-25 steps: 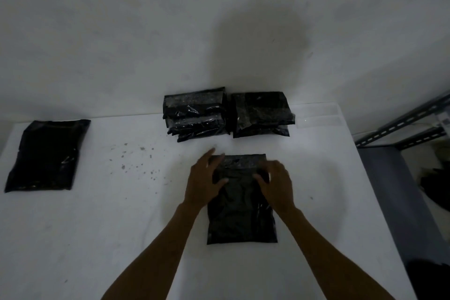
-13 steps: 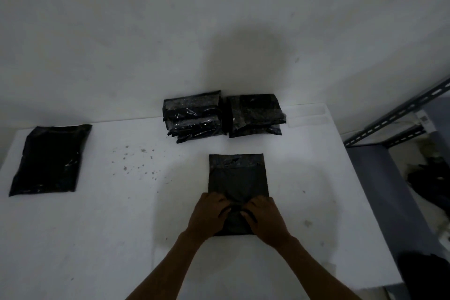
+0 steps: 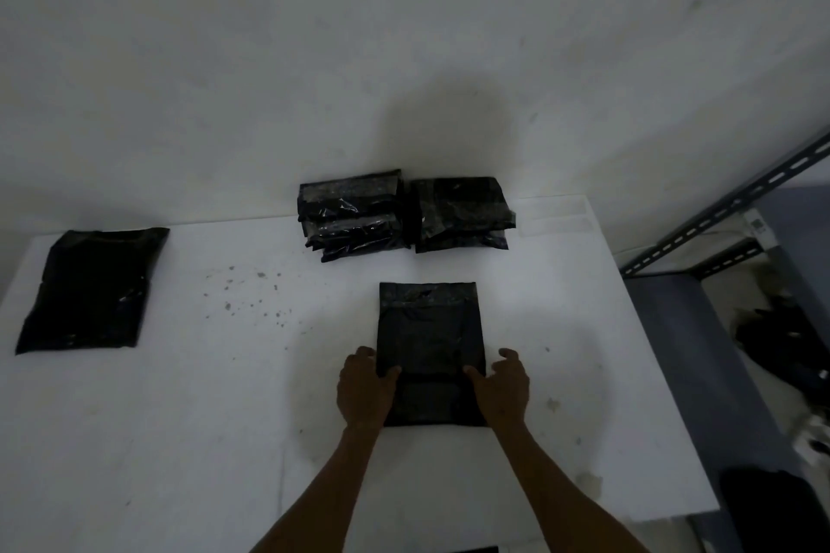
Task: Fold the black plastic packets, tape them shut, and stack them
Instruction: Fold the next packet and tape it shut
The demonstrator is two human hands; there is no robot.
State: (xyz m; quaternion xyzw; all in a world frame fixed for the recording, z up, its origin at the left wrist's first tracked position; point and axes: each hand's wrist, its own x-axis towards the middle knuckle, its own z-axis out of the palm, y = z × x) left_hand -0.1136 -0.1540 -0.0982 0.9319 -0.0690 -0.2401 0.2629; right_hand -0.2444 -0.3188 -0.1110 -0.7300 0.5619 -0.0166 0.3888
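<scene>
A flat black plastic packet (image 3: 429, 328) lies lengthwise on the white table (image 3: 179, 418) in front of me, with a greyish strip across its far end. My left hand (image 3: 364, 388) holds its left edge near the lower half, thumb lying on top. My right hand (image 3: 504, 386) holds the right edge the same way. A faint crease crosses the packet between my thumbs. Two stacks of folded black packets (image 3: 355, 211) (image 3: 460, 213) stand side by side at the table's far edge against the wall.
Another flat black packet (image 3: 90, 287) lies at the table's far left. Clear strips (image 3: 554, 216) lie at the far right corner. Dark specks (image 3: 242, 287) dot the table's middle. A metal shelf frame (image 3: 727, 211) and dark clutter on the floor are off the right edge.
My hands slid from the packet's far end down to its near end, met at the middle, then spread apart to its two side edges. The packet has stayed where it was.
</scene>
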